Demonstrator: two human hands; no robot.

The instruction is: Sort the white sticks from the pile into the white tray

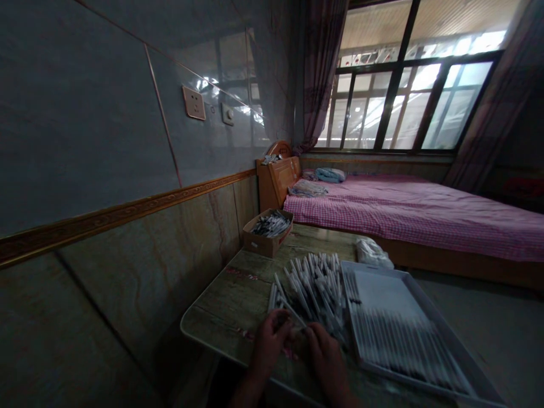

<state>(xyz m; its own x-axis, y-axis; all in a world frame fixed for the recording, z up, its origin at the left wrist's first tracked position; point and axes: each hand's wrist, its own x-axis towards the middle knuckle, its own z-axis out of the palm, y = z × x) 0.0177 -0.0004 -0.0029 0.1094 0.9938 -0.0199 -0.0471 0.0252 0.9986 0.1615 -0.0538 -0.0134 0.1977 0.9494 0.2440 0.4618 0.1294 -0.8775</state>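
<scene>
My left hand (272, 339) and my right hand (325, 350) are close together over the near part of the table, fingers closed. Between their fingertips is a slim pale pen (297, 318), dim and partly covered by the fingers. Just beyond them lies a loose heap of white, pen-like sticks (317, 283) with some dark parts. To the right of my right hand, a shallow grey-white tray (380, 265) has many similar sticks (395, 340) laid side by side in its near part. The tray's near end is blurred.
A cardboard box (266, 245) full of dark and silvery slim pieces stands at the table's (221, 306) far left corner, by the tiled wall (191, 232). A white plastic bag (374, 253) lies behind the tray. Beyond is a bed (408, 209) with a pink checked cover.
</scene>
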